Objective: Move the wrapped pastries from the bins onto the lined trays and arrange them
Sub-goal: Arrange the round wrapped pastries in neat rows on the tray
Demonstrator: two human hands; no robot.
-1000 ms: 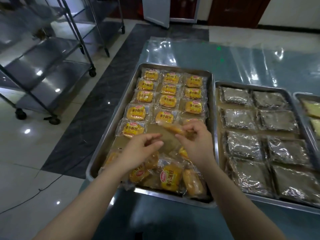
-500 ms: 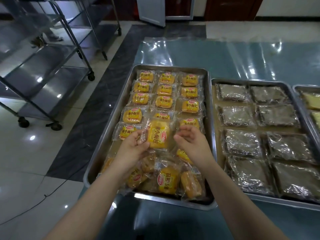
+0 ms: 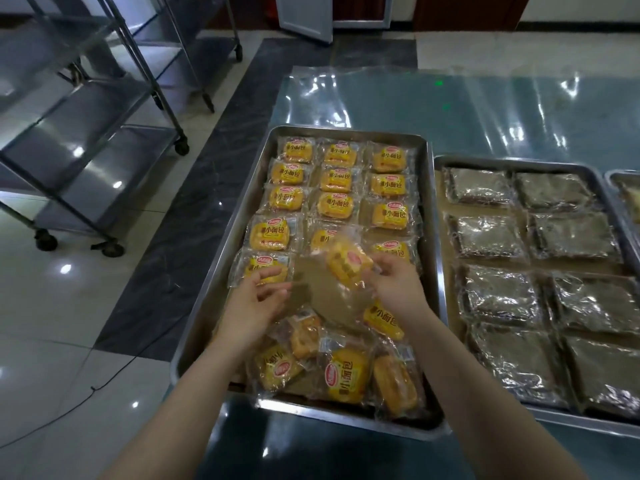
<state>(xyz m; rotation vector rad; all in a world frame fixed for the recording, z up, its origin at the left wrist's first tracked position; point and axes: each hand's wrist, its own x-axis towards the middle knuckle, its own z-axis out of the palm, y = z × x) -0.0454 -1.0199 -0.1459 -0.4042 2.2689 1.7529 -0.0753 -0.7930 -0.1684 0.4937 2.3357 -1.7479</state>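
A steel tray (image 3: 431, 237) lined with brown paper holds yellow wrapped pastries in three neat columns at its far end. A loose pile of wrapped pastries (image 3: 343, 372) lies at the near end. My right hand (image 3: 398, 289) grips one yellow wrapped pastry (image 3: 346, 265) by its edge, tilted and blurred, above the bare paper in the middle of the tray. My left hand (image 3: 252, 306) hovers with fingers apart just left of it, over the lowest pastry of the left column (image 3: 263, 270).
A second lined tray (image 3: 519, 162) to the right holds dark pastries in clear wrap, two columns. A third tray's corner (image 3: 620, 174) shows at the far right. Clear plastic sheeting (image 3: 450, 105) covers the table behind. Wheeled steel racks (image 3: 104, 150) stand on the floor at left.
Both hands held the pastry flat half a second ago. Now my left hand has let go and only my right hand holds it, shifted right and tilted.
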